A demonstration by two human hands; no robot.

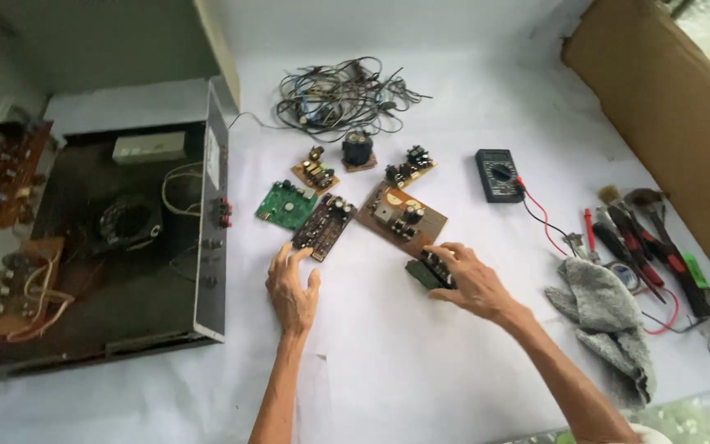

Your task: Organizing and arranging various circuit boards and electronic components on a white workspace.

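Pinching a small dark green circuit board (426, 272) under curled fingers, our right hand (472, 280) presses it to the white table (421, 362). Our left hand (292, 288) lies spread and flat, fingertips just short of a dark brown board (323, 226). Beyond sit a larger brown board (400, 218) and a multimeter (499, 174).

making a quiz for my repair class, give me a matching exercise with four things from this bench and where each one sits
Things:
1. multimeter
2. wires
3. grey rag
4. green board

Places:
A. far side of the table, in a tangle
B. near right, beside the tools
C. just right of the open chassis
D. right of the boards, red lead trailing from it

Pairs: 1-D, 2-A, 3-B, 4-C
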